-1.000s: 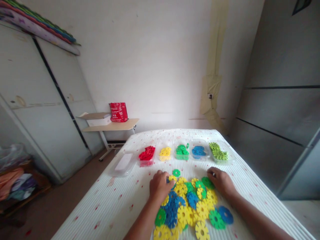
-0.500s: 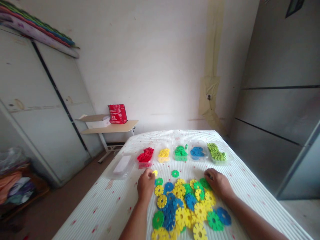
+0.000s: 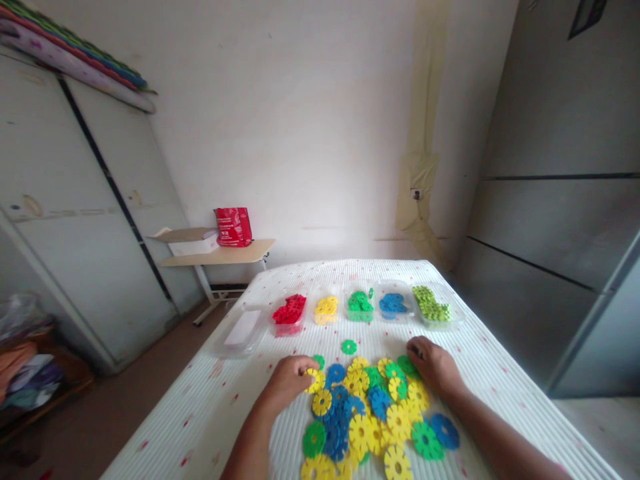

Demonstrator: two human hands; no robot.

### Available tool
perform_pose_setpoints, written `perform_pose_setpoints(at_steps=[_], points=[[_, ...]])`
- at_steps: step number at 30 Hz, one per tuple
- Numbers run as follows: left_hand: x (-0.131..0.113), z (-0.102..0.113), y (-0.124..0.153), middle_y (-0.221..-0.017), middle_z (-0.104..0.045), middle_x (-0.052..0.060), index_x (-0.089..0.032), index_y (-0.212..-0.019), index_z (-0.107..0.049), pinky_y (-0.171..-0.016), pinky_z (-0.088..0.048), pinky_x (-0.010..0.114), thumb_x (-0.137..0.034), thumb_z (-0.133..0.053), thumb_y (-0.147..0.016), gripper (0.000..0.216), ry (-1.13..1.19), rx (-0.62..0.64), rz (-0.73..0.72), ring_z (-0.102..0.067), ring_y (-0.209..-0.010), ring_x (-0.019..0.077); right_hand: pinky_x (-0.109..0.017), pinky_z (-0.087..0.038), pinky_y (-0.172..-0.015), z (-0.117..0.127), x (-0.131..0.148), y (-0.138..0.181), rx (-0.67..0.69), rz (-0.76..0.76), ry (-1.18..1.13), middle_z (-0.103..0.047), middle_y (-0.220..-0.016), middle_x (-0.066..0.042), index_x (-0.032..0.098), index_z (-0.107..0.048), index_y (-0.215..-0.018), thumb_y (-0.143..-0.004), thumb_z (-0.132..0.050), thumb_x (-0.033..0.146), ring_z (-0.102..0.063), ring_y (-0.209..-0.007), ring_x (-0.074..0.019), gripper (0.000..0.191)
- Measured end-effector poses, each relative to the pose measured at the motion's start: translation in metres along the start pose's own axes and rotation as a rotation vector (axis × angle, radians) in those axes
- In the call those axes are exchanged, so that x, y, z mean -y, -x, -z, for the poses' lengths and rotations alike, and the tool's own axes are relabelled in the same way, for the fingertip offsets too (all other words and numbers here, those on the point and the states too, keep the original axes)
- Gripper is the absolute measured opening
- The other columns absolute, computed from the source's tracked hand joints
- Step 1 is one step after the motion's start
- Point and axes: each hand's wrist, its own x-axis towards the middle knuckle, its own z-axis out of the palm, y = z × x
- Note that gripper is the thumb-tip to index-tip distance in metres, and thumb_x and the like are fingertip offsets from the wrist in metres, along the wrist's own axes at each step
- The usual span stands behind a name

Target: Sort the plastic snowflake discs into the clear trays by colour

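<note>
A loose pile of notched plastic snowflake discs in yellow, blue and green lies in front of me. My left hand [image 3: 291, 381] is at the pile's left edge, thumb and fingers pinched on a yellow snowflake disc [image 3: 316, 381]. Whether a second yellow piece is under the fingertips I cannot tell. My right hand [image 3: 434, 365] rests curled at the far right edge, beside a green disc [image 3: 407, 365]. Its fingertips are mostly hidden, along with anything in them. A single green disc [image 3: 349, 347] lies apart, beyond the pile and between the hands.
Along the far side stand clear tubs of red pieces [image 3: 289, 311], yellow pieces [image 3: 327, 308], green pieces [image 3: 360, 304], blue pieces [image 3: 393, 303] and light green pieces [image 3: 431, 305]. A clear lid-like tray [image 3: 244, 330] lies left. Behind, a side table [image 3: 225, 255] holds a red bag [image 3: 234, 227].
My left hand, pinching a yellow piece, has come nearer to me and down onto the yellow disc at the pile's left edge. My right hand has stayed in place.
</note>
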Motion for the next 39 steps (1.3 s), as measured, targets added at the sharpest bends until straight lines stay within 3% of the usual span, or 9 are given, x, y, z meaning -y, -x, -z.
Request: perform_pose_setpoints(at_steps=[7, 16, 23, 29, 39], points=[[0.009, 0.000, 0.000, -0.092, -0.068, 0.006, -0.017, -0.092, -0.069, -0.070, -0.045, 0.025, -0.012, -0.055, -0.055, 0.039, -0.073, 0.021, -0.051, -0.061, -0.083, 0.0199, -0.024, -0.038, -0.066, 0.001, 0.001, 0.001, 0.003, 0.024, 0.022, -0.062, -0.083, -0.004, 0.020, -0.058, -0.079, -0.083, -0.039, 0.023, -0.058, -0.074, -0.0158, 0.020], [-0.004, -0.002, 0.003, -0.070, -0.056, -0.002, -0.017, -0.069, -0.059, -0.060, -0.037, 0.021, -0.007, -0.046, -0.051, 0.025, -0.210, 0.010, -0.129, -0.053, -0.070, 0.0145, -0.022, -0.034, -0.061, -0.004, -0.001, 0.000, -0.014, 0.011, 0.039, -0.061, -0.080, -0.002, 0.021, -0.059, -0.077, -0.082, -0.042, 0.021, -0.056, -0.069, -0.0141, 0.018], [-0.003, -0.004, 0.003, -0.088, -0.063, 0.003, -0.016, -0.085, -0.064, -0.072, -0.041, 0.024, -0.004, -0.047, -0.050, 0.041, -0.144, 0.022, -0.058, -0.057, -0.084, 0.0178, -0.023, -0.033, -0.061, -0.003, 0.001, 0.001, -0.010, 0.018, 0.077, -0.061, -0.081, -0.003, 0.020, -0.058, -0.079, -0.084, -0.039, 0.022, -0.057, -0.070, -0.0146, 0.020], [-0.005, -0.002, 0.004, -0.083, -0.062, 0.002, -0.016, -0.080, -0.066, -0.069, -0.040, 0.023, -0.006, -0.050, -0.050, 0.035, -0.179, 0.045, -0.007, -0.056, -0.080, 0.0182, -0.023, -0.034, -0.060, -0.003, 0.000, 0.001, -0.009, 0.021, 0.069, -0.061, -0.081, -0.003, 0.020, -0.059, -0.078, -0.084, -0.039, 0.021, -0.057, -0.069, -0.0143, 0.021], [-0.005, 0.004, 0.004, -0.062, -0.041, -0.007, -0.017, -0.066, -0.046, -0.053, -0.028, 0.019, -0.013, -0.050, -0.052, 0.015, -0.090, 0.146, -0.021, -0.039, -0.061, 0.0103, -0.022, -0.034, -0.060, -0.007, -0.003, -0.001, -0.025, 0.030, 0.081, -0.061, -0.079, -0.003, 0.020, -0.059, -0.078, -0.084, -0.040, 0.020, -0.057, -0.069, -0.0139, 0.020]])
